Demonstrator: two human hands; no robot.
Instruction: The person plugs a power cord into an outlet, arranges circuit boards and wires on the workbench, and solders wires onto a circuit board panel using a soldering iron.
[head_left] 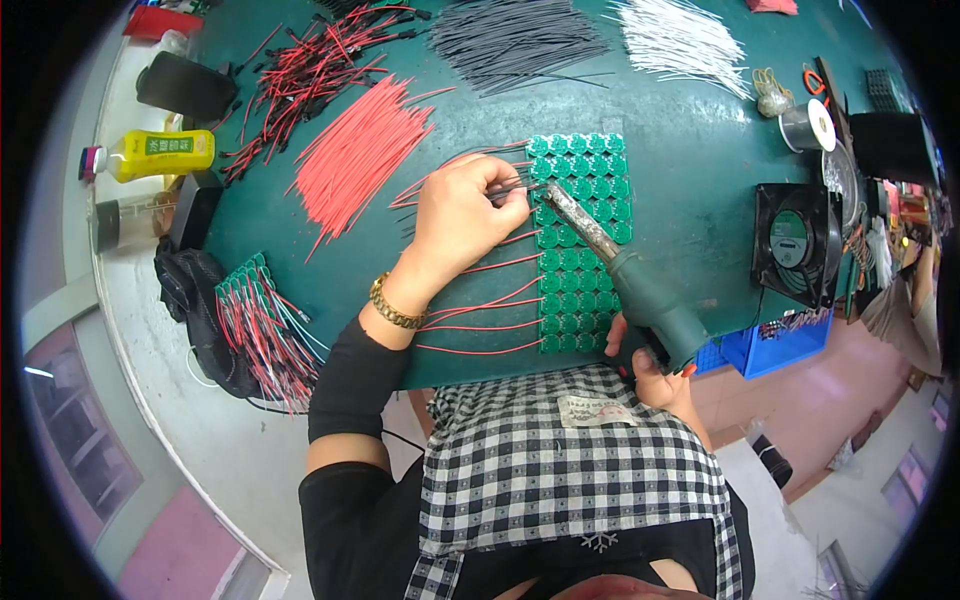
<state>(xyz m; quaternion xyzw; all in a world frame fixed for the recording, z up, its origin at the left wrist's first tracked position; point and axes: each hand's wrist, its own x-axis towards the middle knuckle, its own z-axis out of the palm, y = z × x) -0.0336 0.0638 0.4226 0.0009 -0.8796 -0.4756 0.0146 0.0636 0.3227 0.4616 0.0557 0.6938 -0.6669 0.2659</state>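
Observation:
My left hand (465,208) is closed in a pinch on several thin black wires (508,186) at the left edge of a panel of round green circuit boards (585,272). Red wires (490,327) run leftward from that edge, and some pass beneath my left hand. My right hand (650,378) grips the handle of a dark green soldering gun (648,295). Its scuffed metal barrel points up and left over the panel, with the tip close to the wire ends. Whether the tip touches them I cannot tell.
Piles of red wires (362,160), black wires (515,42) and white wires (682,45) lie across the green table. A solder spool (806,127) and a black fan (796,245) stand at right. A yellow-labelled bottle (160,154) and wired boards (262,325) are at left.

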